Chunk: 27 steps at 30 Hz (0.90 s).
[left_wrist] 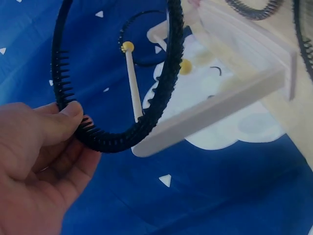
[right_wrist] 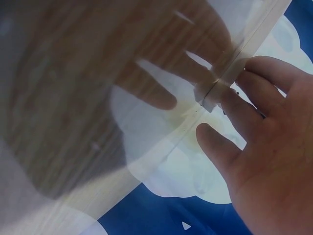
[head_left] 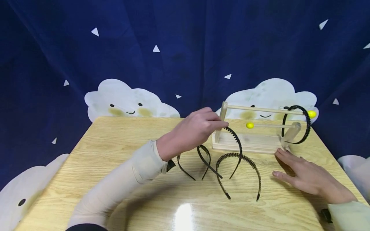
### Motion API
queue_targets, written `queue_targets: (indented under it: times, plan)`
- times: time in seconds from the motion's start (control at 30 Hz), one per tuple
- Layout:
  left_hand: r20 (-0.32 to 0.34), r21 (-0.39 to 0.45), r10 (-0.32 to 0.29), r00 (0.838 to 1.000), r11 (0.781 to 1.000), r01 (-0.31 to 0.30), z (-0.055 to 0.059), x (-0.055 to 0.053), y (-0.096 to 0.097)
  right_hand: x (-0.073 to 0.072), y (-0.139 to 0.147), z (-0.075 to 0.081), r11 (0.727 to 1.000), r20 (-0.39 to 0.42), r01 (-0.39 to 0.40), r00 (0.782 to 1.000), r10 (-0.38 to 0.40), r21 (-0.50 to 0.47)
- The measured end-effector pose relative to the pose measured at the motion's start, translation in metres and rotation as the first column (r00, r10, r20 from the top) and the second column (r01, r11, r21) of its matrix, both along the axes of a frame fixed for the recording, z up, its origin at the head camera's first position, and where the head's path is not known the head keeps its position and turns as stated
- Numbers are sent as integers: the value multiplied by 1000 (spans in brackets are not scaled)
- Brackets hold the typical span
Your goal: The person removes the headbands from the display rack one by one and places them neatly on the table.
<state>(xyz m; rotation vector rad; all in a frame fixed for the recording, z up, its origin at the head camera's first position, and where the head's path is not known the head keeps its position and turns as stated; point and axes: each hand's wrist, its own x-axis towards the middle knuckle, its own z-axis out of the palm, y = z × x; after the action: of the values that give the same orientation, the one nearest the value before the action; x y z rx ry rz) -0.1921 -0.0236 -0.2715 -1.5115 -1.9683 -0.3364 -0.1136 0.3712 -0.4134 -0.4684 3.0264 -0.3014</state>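
Observation:
My left hand point(head_left: 196, 128) pinches a black toothed headband point(head_left: 238, 141) between thumb and fingers, near the top of its curve. Its two ends hang down over the table, beside the left end of a pale wooden rack point(head_left: 248, 142). In the left wrist view the teeth of this headband point(left_wrist: 168, 83) show clearly, along with the thumb pressing its band. With fingers extended, my right hand point(head_left: 310, 176) touches the front right corner of the rack's base. Another black headband point(head_left: 308, 128) hangs on the rack's upper rod, close to its yellow end ball point(head_left: 312, 114).
A bronze-brown toothed headband point(head_left: 259, 179) lies on the wooden table point(head_left: 115, 154), in front of the rack. Left of it is a smaller dark headband point(head_left: 210, 158). The lower rod ends in a yellow ball point(head_left: 250, 125). Behind the table hangs a blue curtain point(head_left: 185, 64) with clouds.

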Motion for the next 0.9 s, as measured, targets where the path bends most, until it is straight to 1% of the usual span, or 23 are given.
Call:
queue_targets:
  times: [0.1, 0.2, 0.4, 0.53, 0.63, 0.7, 0.8, 0.9]
  plan:
    - [22, -43, 22, 1000, 999, -21, -3, 0, -11, -1, 0, -1, 1000, 6, 2, 1000, -2, -14]
    - [20, -84, 41, 999, 996, -39, -6, -1, -22, -1, 2, -3, 1000, 17, 5, 1000, -5, -27]
    - [20, -94, 64, 998, 994, -61, -15, -4, -45, -3, 3, -4, 999, 16, -11, 1000, 12, -38]
    - [61, -131, 77, 995, 989, -68, -22, -6, -58, -2, 3, -3, 999, -2, -17, 1000, 17, -27]
    - [107, -172, 110, 988, 981, -91, -29, -7, -68, -3, 3, -4, 1000, 6, -13, 1000, 13, -22]
    - [134, -195, 143, 981, 974, -115, -33, -8, -74, -4, 3, -4, 1000, 17, -8, 1000, 9, -21]
    - [157, -231, 190, 969, 961, -151, -39, -9, -82, -4, 2, -4, 1000, 25, -1, 1000, 1, -20]
    - [176, -257, 220, 959, 951, -171, -42, -11, -89, -4, 3, -4, 1000, 21, -2, 1000, 3, -16]
